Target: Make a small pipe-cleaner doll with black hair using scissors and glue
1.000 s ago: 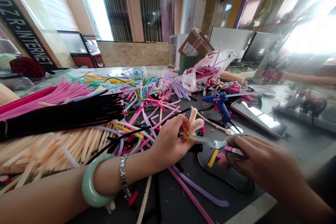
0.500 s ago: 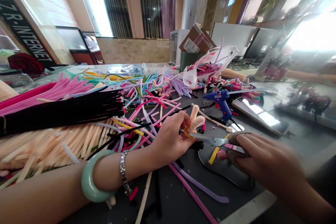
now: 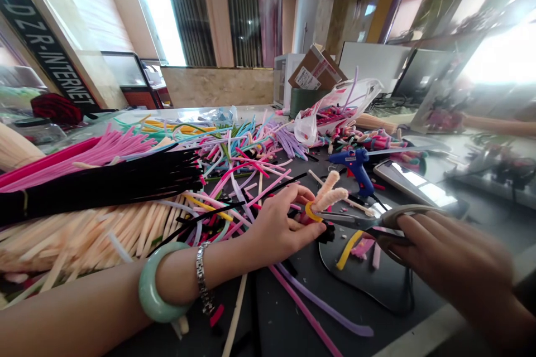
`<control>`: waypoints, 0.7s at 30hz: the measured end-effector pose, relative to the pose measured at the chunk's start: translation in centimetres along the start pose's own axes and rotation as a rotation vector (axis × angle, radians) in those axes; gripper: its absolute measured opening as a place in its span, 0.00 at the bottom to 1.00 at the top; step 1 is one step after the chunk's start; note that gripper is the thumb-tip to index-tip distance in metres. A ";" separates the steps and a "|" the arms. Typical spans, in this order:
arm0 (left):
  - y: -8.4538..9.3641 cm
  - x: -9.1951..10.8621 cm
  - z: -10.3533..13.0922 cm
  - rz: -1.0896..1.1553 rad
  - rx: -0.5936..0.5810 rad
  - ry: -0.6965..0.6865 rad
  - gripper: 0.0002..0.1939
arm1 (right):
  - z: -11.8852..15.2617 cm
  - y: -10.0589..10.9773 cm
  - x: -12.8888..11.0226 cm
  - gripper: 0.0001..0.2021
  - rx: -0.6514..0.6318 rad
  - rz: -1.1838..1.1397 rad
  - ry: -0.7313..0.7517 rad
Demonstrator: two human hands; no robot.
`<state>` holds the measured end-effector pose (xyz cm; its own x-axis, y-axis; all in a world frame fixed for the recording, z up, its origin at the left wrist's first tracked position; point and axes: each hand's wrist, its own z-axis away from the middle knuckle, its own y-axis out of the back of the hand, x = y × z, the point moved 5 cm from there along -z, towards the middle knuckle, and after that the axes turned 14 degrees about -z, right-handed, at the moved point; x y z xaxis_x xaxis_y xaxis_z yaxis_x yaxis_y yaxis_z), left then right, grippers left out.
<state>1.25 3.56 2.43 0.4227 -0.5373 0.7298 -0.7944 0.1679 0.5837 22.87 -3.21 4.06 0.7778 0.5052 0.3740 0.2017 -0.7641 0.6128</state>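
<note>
Our L hand has its grip pinched on a small fuzzy-stem piece: two peach prongs poke up just R of the fingers, w/ a yellow band curving at their base. Our R hand, a bit blurred, has its grip wrapped on the handles of the scissors; they point L, tip at the yellow band, can't tell if cutting in. On the L wrist: green bangle & silver bracelet. Just below the scissors, on the dark worktop, a yellow offcut & pink scraps, w/ a black cord looping nr them. Farther back, a blue glue gun, phone to its R. Off L, bundles: peach stems nearest, then black stems, then pink stems. Beyond the gun, a plastic bag & a tilted cardboard box.
</note>
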 end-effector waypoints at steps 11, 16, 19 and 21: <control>0.3 -1.5 -0.6 0.336 0.023 0.083 0.16 | 0.0 1.1 0.3 0.18 0.103 0.009 -0.002; 0.4 -0.6 -0.4 0.143 -0.036 -0.068 0.21 | 0.2 0.9 0.4 0.16 0.071 0.006 -0.002; 0.2 0.4 -0.4 0.050 -0.099 -0.184 0.16 | 0.2 1.0 0.3 0.14 0.069 0.013 0.004; 0.3 1.2 -0.2 -0.009 -0.103 -0.261 0.11 | 0.1 1.2 0.2 0.13 0.079 0.012 -0.005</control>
<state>1.64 3.12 3.57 0.2925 -0.7317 0.6157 -0.7370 0.2377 0.6327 23.30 -4.08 4.75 0.7835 0.4940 0.3769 0.2385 -0.7992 0.5517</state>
